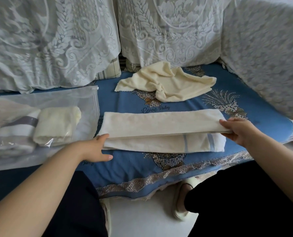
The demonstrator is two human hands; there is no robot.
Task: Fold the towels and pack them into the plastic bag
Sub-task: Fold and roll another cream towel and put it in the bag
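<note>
We have the long cream towel (161, 130) lying on the blue seat cover (130, 161), just right of the plastic bag (45, 124). Our right hand (239, 130) pinches its upper layer at the far end from the bag; our left hand (96, 147) is at the end nearest the bag, grip loose and open. If we lift unevenly, the layers may slide apart. The crumpled towel (166, 82) beyond it waits unfolded.
</note>
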